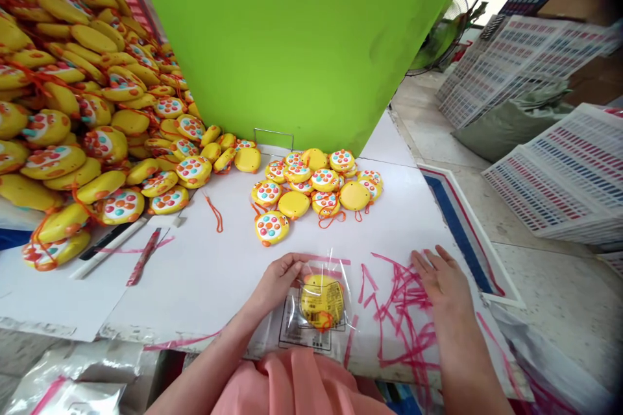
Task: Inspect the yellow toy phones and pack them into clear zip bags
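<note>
A clear plastic bag with a yellow duck toy inside lies on the white table right in front of me. My left hand pinches the bag's top left edge with fingers curled. My right hand lies flat with fingers stretched out on a scatter of pink peel-off strips, holding nothing. A small group of loose yellow toys with coloured buttons and orange cords sits just beyond the bag.
A big heap of the same yellow toys fills the left side. A green board stands behind the table. Stacks of printed sheets lie on the floor at right. More bags sit at lower left.
</note>
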Demonstrator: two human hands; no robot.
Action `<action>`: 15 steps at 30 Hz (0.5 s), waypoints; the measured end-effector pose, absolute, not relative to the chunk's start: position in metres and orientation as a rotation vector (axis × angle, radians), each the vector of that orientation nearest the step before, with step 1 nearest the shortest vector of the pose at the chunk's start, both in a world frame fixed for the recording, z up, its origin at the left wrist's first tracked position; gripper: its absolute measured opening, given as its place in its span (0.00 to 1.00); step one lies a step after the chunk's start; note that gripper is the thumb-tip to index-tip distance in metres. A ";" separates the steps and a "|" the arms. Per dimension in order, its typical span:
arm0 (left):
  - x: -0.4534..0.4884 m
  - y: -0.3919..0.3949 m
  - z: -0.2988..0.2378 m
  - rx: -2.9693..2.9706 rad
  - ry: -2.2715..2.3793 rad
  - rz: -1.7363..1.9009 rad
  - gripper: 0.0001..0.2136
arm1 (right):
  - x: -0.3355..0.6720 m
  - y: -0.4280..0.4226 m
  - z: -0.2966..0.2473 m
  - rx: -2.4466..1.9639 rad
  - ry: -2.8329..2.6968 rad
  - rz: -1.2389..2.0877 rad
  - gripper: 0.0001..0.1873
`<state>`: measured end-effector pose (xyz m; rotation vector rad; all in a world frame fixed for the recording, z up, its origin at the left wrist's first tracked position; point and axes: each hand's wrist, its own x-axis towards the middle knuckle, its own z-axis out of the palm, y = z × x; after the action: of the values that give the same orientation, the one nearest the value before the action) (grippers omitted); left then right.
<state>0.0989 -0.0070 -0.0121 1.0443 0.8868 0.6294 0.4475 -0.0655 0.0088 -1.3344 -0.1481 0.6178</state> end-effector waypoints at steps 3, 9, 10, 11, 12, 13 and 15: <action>0.098 -0.005 -0.006 1.035 0.853 0.593 0.21 | 0.451 -0.071 0.013 -1.305 -0.144 0.488 0.24; 0.098 -0.005 -0.006 1.065 0.908 0.608 0.17 | 0.419 -0.061 0.029 -1.272 -0.409 0.506 0.16; 0.098 -0.005 -0.007 1.071 0.920 0.612 0.17 | 0.410 -0.059 0.028 -1.340 -0.516 0.619 0.15; 0.098 -0.005 -0.008 1.071 0.927 0.615 0.16 | 0.400 -0.057 0.027 -1.437 -0.657 0.732 0.15; 0.098 -0.005 -0.008 1.066 0.926 0.617 0.16 | 0.391 -0.055 0.025 -1.546 -0.817 0.829 0.16; 0.098 -0.006 -0.008 1.054 0.918 0.620 0.16 | 0.383 -0.054 0.023 -1.646 -0.972 0.901 0.16; 0.098 -0.006 -0.007 1.022 0.888 0.625 0.16 | 0.369 -0.051 0.018 -1.777 -1.218 0.968 0.16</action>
<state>0.0977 -0.0063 -0.0069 1.0215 0.8882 0.6249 0.3690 -0.0514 0.0177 -1.7769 -1.2182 0.9678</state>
